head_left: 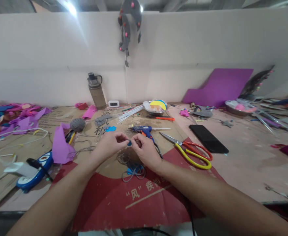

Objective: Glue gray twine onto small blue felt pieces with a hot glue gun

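My left hand [113,143] and my right hand [145,149] meet above the cardboard, fingertips pinched around a small dark blue piece [129,143]. Its exact kind is too small to make out. Below them, thin grey yarn [133,176] lies in loose loops over a blue cut-out [132,169]. Just beyond my right hand lies a blue hot glue gun [145,129] with a white glue stick in its back. Another blue cut-out [111,128] rests past my left fingers. Scissors [192,154] with red and yellow handles lie to the right of my right hand.
A black phone [208,138] lies right of the scissors. At left are a grey yarn ball [77,125], purple felt [61,146], a blue-and-white device [37,170] and white cables. A bottle [96,91] and a bowl [156,109] stand near the back wall.
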{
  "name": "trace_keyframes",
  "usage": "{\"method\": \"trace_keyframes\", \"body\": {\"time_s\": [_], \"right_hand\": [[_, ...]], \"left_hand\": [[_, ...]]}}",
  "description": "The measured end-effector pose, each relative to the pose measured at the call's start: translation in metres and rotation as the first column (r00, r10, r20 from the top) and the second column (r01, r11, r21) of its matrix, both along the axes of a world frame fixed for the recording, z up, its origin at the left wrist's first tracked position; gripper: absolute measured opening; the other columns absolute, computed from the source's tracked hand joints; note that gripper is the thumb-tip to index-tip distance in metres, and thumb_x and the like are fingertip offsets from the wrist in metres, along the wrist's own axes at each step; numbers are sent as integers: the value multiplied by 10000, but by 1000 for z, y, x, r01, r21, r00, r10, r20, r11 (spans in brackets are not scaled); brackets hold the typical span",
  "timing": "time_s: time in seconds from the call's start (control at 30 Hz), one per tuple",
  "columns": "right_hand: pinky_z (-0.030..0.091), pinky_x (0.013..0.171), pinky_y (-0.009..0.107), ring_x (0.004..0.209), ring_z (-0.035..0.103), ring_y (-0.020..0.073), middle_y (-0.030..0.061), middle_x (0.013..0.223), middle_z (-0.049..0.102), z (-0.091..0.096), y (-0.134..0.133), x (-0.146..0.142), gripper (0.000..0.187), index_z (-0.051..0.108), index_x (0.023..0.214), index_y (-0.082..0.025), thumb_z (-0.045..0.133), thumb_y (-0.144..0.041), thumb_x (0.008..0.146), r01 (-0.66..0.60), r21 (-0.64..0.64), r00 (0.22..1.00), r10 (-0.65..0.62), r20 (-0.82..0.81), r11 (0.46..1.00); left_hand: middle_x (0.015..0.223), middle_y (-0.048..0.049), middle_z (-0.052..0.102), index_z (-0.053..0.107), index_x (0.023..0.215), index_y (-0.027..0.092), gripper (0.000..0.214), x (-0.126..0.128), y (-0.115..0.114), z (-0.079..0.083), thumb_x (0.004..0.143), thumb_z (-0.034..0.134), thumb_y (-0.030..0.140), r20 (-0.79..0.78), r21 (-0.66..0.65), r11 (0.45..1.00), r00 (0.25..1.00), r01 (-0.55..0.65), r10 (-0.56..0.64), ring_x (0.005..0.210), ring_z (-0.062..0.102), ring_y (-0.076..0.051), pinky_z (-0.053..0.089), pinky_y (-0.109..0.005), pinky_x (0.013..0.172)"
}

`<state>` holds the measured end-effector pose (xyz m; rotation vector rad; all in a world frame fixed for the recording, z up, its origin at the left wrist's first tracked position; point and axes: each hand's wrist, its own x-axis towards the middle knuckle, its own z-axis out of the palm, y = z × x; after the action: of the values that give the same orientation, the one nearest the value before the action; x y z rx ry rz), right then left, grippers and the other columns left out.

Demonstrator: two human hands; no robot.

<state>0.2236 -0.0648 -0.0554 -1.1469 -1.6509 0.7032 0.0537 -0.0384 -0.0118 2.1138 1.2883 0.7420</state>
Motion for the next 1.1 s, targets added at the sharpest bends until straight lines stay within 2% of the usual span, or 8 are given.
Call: {"method": "trace_keyframes", "body": {"time_s": [0.2,0.4,0.53,0.6,0.73,0.87,0.97,1.1], "right_hand": [[421,666,261,694,526,141,-4,769,573,1,5,-1,230,551,978,-172,519,-380,887,-13,-63,998,10,-60,998],[406,693,259,705,517,138,2,749,597,12,-5,-8,201,610,841,-180,459,-291,914,-133,-26,982,135,135,991],[396,748,276,764,541,151,43,794,650,19,-14,-13,234,660,792,-170,480,-243,923,-322,33,883,288,371,946],[394,761,283,776,545,158,55,787,650,21,-13,-8,322,661,753,-167,447,-300,955,-333,75,858,270,436,940],[406,740,283,772,570,166,60,806,651,24,6,23,405,651,828,-168,338,-371,988,-17,143,940,-33,339,990],[422,760,305,822,589,194,87,884,662,17,29,52,256,633,930,-153,451,-333,931,328,79,873,-334,354,941],[437,758,320,852,610,230,150,912,669,5,39,55,264,638,935,-118,570,-363,864,363,-32,815,-301,495,931],[440,671,312,769,633,246,165,824,680,-2,48,48,79,649,804,-138,644,-178,735,341,-103,815,-239,529,934]], "left_hand": [[608,4,637,640,668,186,99,-2,3,3,716,596,260,130,129,981,983,-145,128,583,548,-131,404,-244,574],[483,35,561,555,733,182,152,-10,13,1,745,626,316,473,-85,973,851,-213,227,385,436,-82,327,-211,419],[602,-12,630,562,774,156,282,-13,18,1,721,692,401,644,-170,968,723,-184,251,440,521,-83,357,-197,415],[707,-33,657,566,778,148,329,-14,19,2,689,726,421,698,-218,964,667,-150,262,519,590,-95,380,-190,429],[766,-26,662,551,801,151,338,-15,19,5,688,741,407,764,-256,963,592,-88,257,533,606,-89,354,-177,418],[706,9,620,558,820,154,299,-13,20,7,701,734,365,785,-210,974,580,-80,216,510,585,-84,346,-180,409],[668,11,609,569,800,157,273,-11,19,6,700,724,358,754,-159,978,623,-137,209,505,589,-97,359,-191,410],[634,-12,624,610,783,144,281,-10,19,2,701,725,387,681,-114,971,695,-211,231,529,598,-117,401,-207,436]]}}
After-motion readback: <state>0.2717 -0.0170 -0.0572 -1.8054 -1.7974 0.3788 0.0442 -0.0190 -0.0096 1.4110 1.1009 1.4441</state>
